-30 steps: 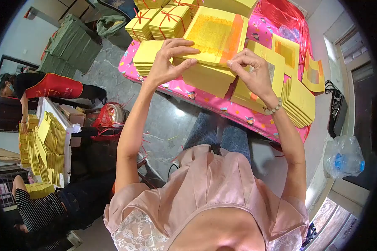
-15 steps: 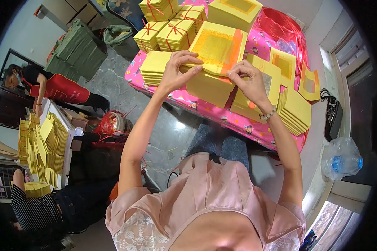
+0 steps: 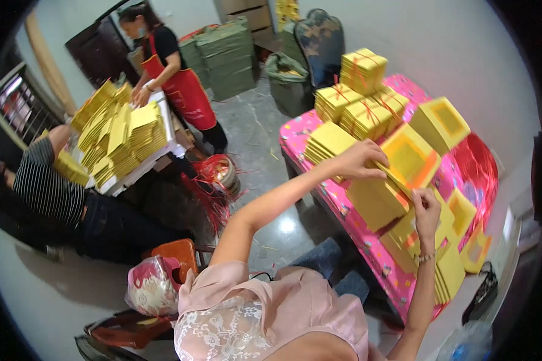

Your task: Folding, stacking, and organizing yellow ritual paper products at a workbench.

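A thick stack of yellow joss paper (image 3: 376, 206) stands on the table, its top sheets showing a gold square and an orange band. My left hand (image 3: 361, 161) is closed over the near left edge of the top sheets (image 3: 408, 155), thumb below and fingers above. At their lower right corner my right hand (image 3: 426, 210) pinches the same edge, which is slightly lifted from the stack. A smaller folded stack (image 3: 331, 141) lies left of my left hand. More joss paper (image 3: 448, 274) leans in a fanned pile below my right hand.
Bundles tied with red string (image 3: 367, 114) and another tall stack (image 3: 430, 126) fill the back of the pink-covered table (image 3: 343, 207). Red string (image 3: 479, 165) lies at its right end. Two people work at a white table (image 3: 174, 141) on the left. A bucket (image 3: 226, 174) stands between the tables.
My view has swung left, so the table and both hands now appear further right. Both hands remain at the edge of the top sheets.
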`<act>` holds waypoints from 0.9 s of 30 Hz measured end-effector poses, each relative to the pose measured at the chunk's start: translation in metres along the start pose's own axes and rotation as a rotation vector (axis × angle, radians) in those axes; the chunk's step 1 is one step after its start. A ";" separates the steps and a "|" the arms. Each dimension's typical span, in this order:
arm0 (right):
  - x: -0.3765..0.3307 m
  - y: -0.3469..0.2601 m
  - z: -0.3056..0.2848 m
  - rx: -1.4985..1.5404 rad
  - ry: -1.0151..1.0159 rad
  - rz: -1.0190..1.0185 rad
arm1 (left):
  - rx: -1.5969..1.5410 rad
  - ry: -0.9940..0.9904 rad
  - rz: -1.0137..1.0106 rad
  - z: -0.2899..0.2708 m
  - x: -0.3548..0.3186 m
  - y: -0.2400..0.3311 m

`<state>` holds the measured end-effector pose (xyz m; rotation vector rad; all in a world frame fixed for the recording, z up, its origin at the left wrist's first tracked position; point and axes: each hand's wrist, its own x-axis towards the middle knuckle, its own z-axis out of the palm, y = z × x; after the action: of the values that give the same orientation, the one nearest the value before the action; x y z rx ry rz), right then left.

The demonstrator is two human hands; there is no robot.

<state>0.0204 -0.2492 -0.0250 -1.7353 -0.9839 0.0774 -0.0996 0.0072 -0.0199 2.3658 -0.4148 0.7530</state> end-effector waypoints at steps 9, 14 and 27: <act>0.013 0.026 0.001 0.163 -0.016 0.026 | 0.004 -0.074 -0.243 -0.022 0.000 0.004; 0.014 0.024 -0.010 0.171 -0.025 0.149 | -0.279 0.055 -0.368 -0.008 0.006 -0.012; 0.036 -0.016 -0.012 -0.362 0.039 -0.233 | -0.218 0.018 -0.417 -0.023 0.028 -0.026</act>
<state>0.0407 -0.2338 0.0070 -1.9236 -1.2194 -0.3008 -0.0751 0.0388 0.0005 2.1364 0.0110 0.5041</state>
